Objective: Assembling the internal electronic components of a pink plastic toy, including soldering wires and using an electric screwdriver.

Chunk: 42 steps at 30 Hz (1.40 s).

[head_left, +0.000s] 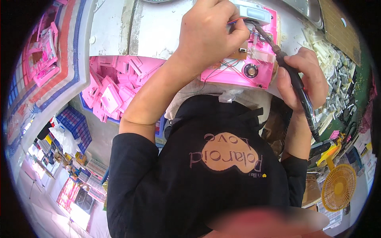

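A pink plastic casing (260, 75) lies on the bench before me, with thin wires and a small round black speaker (251, 70) inside it. At its far end sits a light blue box-shaped part (256, 14). My left hand (210, 33) is over the casing's left side, thumb and finger pinched on a thin red wire (237, 19) beside the blue part. In my right hand (309, 75) is a soldering iron (306, 105) with a black handle, gripped like a pen. Its tip points at the wire ends by the blue part; whether it touches them I cannot tell.
Pink plastic parts (112, 97) fill a bin on the left; more pink pieces (45, 55) lie beyond it. Many small white and grey pieces (331, 75) are heaped to the right. A yellow fan (339, 187) stands at lower right, a blue crate (75, 125) at lower left.
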Motion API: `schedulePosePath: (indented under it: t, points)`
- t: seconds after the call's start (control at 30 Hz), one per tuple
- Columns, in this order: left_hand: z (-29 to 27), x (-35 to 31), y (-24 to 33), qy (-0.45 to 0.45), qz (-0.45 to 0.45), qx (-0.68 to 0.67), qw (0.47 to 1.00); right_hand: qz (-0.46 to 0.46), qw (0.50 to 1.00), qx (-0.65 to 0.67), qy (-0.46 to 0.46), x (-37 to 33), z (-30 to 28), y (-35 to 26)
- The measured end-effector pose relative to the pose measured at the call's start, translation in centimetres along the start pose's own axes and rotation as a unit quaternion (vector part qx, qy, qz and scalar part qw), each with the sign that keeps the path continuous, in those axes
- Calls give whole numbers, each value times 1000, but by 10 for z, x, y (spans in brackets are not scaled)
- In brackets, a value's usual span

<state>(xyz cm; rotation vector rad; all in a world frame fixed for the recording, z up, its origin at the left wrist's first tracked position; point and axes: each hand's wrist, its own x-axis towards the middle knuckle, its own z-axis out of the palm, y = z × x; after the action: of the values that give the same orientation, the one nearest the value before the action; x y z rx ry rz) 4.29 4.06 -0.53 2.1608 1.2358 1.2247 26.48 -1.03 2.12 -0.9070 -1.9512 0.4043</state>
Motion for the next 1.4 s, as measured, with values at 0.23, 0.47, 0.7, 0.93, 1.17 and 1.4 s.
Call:
schedulePosePath:
  t: [0.23,0.47,0.7,0.93,1.17,1.4]
  points:
    - [-1,1,0,1,9,9,1000,-1,1000,6,10,-5,-2,0]
    - [0,0,-1,3,6,9,1000,-20,1000,8,15,-3,-4,0]
    - [-1,0,1,27,22,-14,999,-7,1000,5,12,-4,-7,-2]
    - [-6,-2,4,-11,-16,-7,1000,-15,1000,7,26,-6,-9,-2]
    - [-16,-13,21,-86,54,-13,995,37,997,39,56,-26,-32,-7]
    - [-2,-5,18,-226,141,-41,963,228,952,111,172,-54,-28,-19]
